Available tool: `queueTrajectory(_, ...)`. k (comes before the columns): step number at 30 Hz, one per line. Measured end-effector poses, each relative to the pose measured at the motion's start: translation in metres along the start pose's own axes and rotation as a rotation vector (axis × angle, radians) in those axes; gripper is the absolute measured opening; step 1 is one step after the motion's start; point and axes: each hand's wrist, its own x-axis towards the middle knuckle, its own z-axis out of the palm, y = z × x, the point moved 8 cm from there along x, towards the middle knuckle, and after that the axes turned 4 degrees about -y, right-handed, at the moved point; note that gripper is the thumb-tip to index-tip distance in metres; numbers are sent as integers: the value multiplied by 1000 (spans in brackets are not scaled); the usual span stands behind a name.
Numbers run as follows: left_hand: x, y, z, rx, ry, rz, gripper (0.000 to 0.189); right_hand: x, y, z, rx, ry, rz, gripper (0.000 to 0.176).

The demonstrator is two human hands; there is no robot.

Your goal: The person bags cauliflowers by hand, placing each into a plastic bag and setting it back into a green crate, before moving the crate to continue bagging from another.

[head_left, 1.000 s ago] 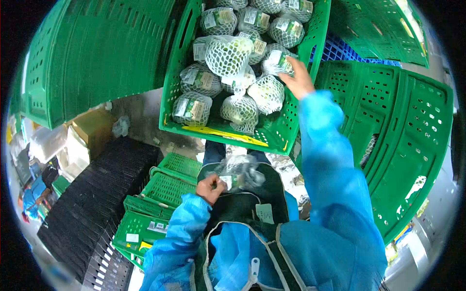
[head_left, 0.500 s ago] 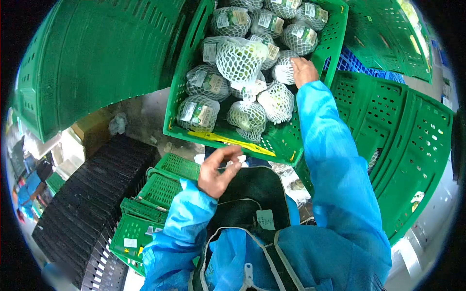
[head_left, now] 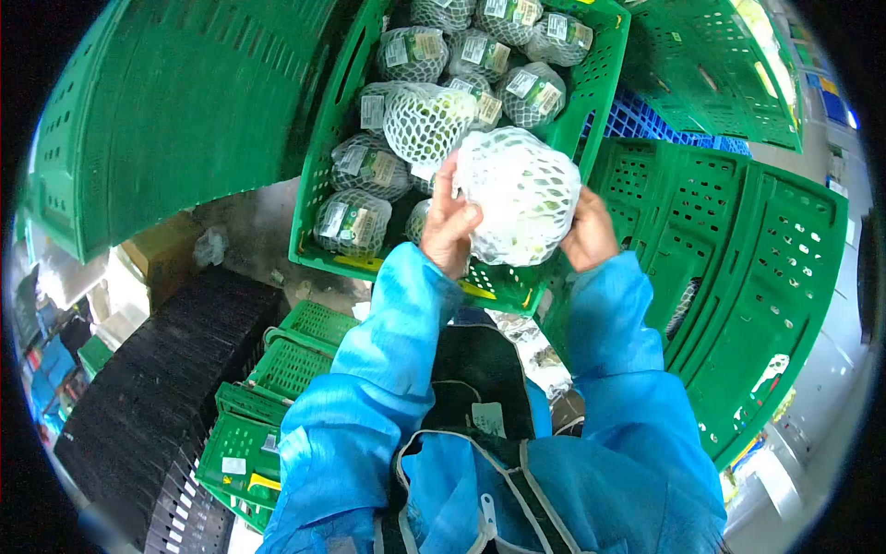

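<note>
My left hand (head_left: 449,222) and my right hand (head_left: 591,231) hold a round vegetable in white foam netting (head_left: 521,196) between them, raised above the near part of a green crate (head_left: 314,189). The fingers wrap its left and right sides. Inside the crate lie several netted vegetables with labels (head_left: 353,222), and another in white foam netting (head_left: 426,123) rests on top of them, just behind my left hand. The held vegetable hides part of the crate's contents.
Large green crates stand upright at the left (head_left: 194,111) and upper right (head_left: 711,74). More green crates (head_left: 738,268) lie at the right, near a blue crate (head_left: 646,120). A black stack (head_left: 166,369) and smaller green crates (head_left: 295,360) are at the lower left.
My right hand has lifted a white-netted vegetable out of the crate and toward me. My left hand has moved up and right to its left side. The view has shifted slightly.
</note>
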Motion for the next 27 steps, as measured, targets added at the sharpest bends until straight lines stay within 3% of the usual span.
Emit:
queueTrajectory(3,-14,-4,-26,-45,138,0,80,-9,20,12,33,-179,39,40)
queueTrajectory(5,-18,9,-27,-24,170,53,78,-18,6,25,324,-421,-12,53)
queueTrajectory(6,-21,14,-26,-23,187,79,77,-23,-3,20,350,-362,-28,63)
queueTrajectory(7,-24,17,-28,31,202,58,75,-28,-16,12,131,-218,-166,69)
queueTrajectory(9,-33,25,-32,138,243,15,73,-53,-43,47,-392,-168,-431,76)
queueTrajectory(11,-40,29,-29,309,290,-33,71,-62,-36,97,-904,-396,-636,74)
queueTrajectory(12,-44,31,-25,385,297,-61,72,-63,-27,113,-1284,-391,-725,61)
queueTrajectory(13,-49,32,-22,461,306,-89,72,-57,-19,107,-1164,-359,-703,49)
queueTrajectory(16,-72,43,-30,511,366,-88,71,-61,4,102,-966,-375,-557,45)
queueTrajectory(19,-103,44,-48,490,523,-144,60,-77,3,120,-928,-468,-582,44)
queueTrajectory(20,-112,41,-58,473,571,-171,57,-87,-2,132,-1101,-520,-664,39)
queueTrajectory(23,-126,35,-74,403,648,-127,53,-88,17,134,-1152,-615,-679,35)
queueTrajectory(24,-132,36,-79,461,693,-193,54,-88,18,133,-1136,-591,-698,24)
queueTrajectory(27,-136,46,-80,627,746,-196,53,-90,18,132,-1121,-557,-668,15)
